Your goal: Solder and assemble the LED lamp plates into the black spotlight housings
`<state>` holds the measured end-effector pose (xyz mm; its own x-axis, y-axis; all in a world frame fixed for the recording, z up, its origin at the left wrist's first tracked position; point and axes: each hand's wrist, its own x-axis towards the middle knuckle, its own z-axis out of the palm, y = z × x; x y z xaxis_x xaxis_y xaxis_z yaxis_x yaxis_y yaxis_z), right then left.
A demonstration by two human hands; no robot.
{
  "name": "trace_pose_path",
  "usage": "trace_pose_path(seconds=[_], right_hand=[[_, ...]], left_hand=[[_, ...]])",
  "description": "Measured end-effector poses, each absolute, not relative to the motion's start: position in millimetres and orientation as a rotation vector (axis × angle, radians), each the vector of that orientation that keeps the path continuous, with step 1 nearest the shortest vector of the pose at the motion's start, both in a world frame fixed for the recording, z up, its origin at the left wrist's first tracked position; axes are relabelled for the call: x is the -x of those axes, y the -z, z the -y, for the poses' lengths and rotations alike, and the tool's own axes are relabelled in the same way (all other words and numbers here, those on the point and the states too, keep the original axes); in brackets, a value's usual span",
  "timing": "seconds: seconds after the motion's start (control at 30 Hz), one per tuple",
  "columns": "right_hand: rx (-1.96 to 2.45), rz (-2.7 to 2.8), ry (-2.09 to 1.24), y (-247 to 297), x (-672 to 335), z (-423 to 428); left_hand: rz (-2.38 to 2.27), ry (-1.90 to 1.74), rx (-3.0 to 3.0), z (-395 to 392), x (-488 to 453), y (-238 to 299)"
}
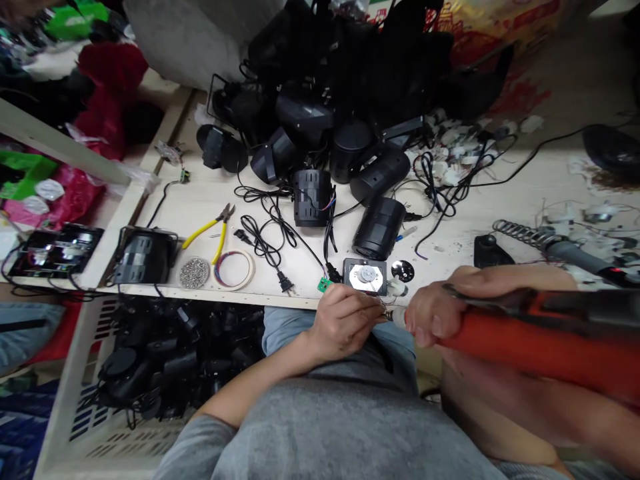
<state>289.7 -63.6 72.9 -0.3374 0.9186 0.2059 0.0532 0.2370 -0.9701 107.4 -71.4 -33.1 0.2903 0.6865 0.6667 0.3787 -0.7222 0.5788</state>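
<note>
My left hand (345,320) is closed in a pinch at the table's front edge, holding thin wires that lead to a small black square part with a shiny motor face (365,275). A tiny green circuit board (324,285) sits just left of that hand. My right hand (440,313) is wrapped round a red-handled soldering tool (540,333), its tip meeting the wires between both hands. A small round disc (403,270) lies beside the square part.
A heap of black cylindrical lamp housings (320,127) with tangled cables fills the back of the table. Yellow-handled pliers (213,230), a tape ring (234,269) and a dish of screws (195,272) lie left. A coiled soldering stand (520,233) is at right. A crate of parts (150,373) stands below.
</note>
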Motion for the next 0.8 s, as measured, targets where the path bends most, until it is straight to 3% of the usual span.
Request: trace_pose_path(seconds=[0.23,0.8], right_hand=[[1.042,1.370,-1.159,-67,-297,29],[1.068,1.832,-0.924,-37,-278,19]], left_hand=[[-1.200,-1.454,-2.105,53,-100,26],[-1.136,-1.462,-2.268,42,-110,59]])
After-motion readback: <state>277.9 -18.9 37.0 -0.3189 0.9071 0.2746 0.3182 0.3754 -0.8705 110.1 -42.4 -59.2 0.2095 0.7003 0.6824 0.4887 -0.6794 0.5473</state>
